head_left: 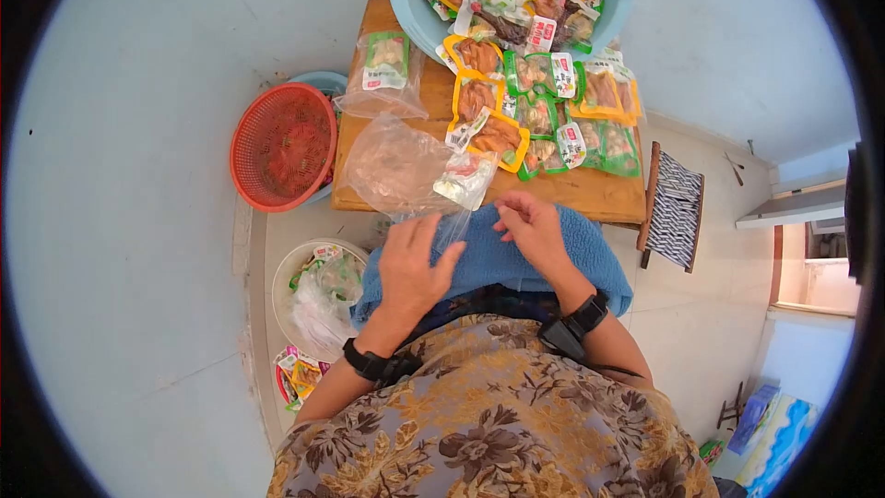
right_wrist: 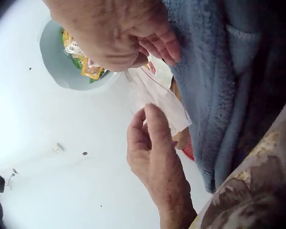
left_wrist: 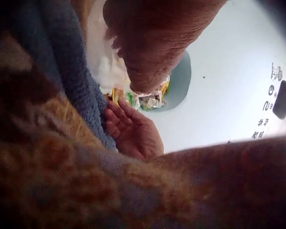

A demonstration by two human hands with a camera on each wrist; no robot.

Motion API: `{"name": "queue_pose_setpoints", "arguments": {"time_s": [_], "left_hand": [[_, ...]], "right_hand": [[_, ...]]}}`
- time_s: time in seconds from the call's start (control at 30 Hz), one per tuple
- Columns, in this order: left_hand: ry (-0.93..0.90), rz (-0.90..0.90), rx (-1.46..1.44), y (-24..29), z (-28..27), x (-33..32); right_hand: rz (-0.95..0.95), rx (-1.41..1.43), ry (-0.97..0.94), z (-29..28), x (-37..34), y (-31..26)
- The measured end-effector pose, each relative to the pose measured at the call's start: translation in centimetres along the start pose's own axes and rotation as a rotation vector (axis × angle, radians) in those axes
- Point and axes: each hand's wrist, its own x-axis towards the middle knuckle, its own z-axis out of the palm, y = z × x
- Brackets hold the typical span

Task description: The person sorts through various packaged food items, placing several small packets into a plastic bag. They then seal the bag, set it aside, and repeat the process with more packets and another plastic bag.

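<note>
My left hand (head_left: 412, 263) pinches the edge of a clear plastic zip bag (right_wrist: 157, 95) between thumb and fingers. The bag (head_left: 396, 166) spreads over the table's front edge, and a white food packet (head_left: 466, 179) lies at its right side. Just right of the bag, my right hand (head_left: 535, 231) is over the blue towel (head_left: 581, 249) on the lap, fingers loosely bent. The left wrist view shows that right hand (left_wrist: 133, 133) with its palm turned toward the camera and nothing in it.
Several yellow- and green-edged food packs (head_left: 498, 134) lie on the wooden table (head_left: 590, 203), before a blue basin (head_left: 402, 0) full of packs. Another bagged pack (head_left: 385, 60) is at the back left. A red basket (head_left: 241, 152), white bucket (head_left: 279, 295) and woven stool (head_left: 676, 207) stand around.
</note>
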Motion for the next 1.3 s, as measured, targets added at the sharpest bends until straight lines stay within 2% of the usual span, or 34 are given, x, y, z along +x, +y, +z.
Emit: {"name": "queue_pose_setpoints", "arguments": {"time_s": [0.07,0.23,0.37,0.43,0.57,0.63,0.77,0.97,1.03,1.17,1.23,1.27,1.3], "left_hand": [[-0.037,0.021,0.009,0.9,0.8,0.1],[-0.175,-0.030,0.174,-0.9,3.3,0.6],[-0.169,-0.006,0.154,-1.7,4.1,0.6],[-0.082,-0.005,0.096,-1.2,4.0,0.6],[-0.041,0.009,0.080,-0.7,3.5,0.5],[-0.034,0.025,0.101,-0.3,3.0,0.5],[-0.024,0.047,0.158,-0.1,2.8,0.5],[0.035,-0.012,0.170,-0.4,1.7,0.8],[0.270,0.026,0.086,0.4,0.4,1.9],[0.258,0.077,0.093,0.8,-0.2,1.9],[0.110,0.049,0.110,0.9,0.0,1.1],[0.110,0.051,0.109,1.0,0.0,0.9],[0.088,0.065,0.106,1.1,0.0,0.8]], "right_hand": [[0.037,-0.006,-0.017,0.8,0.4,-0.4],[0.094,-0.029,-0.059,1.6,1.4,-0.6],[0.114,-0.065,-0.070,2.1,1.5,-0.1],[0.074,-0.075,-0.071,2.4,1.5,0.2],[0.095,-0.037,-0.097,2.8,1.1,-0.8],[0.244,0.067,-0.106,3.0,0.6,-2.3],[0.173,0.075,-0.082,3.4,0.7,-1.7],[0.111,-0.024,-0.119,2.9,0.4,-0.3],[0.159,-0.096,-0.128,2.6,0.1,-0.2],[0.181,-0.188,-0.099,2.4,-0.8,-1.8],[-0.200,-0.579,0.189,2.4,-0.8,-2.3],[-0.200,-0.580,0.190,2.4,-0.9,-2.8],[-0.367,-0.592,0.294,2.5,-1.1,-4.0]]}}
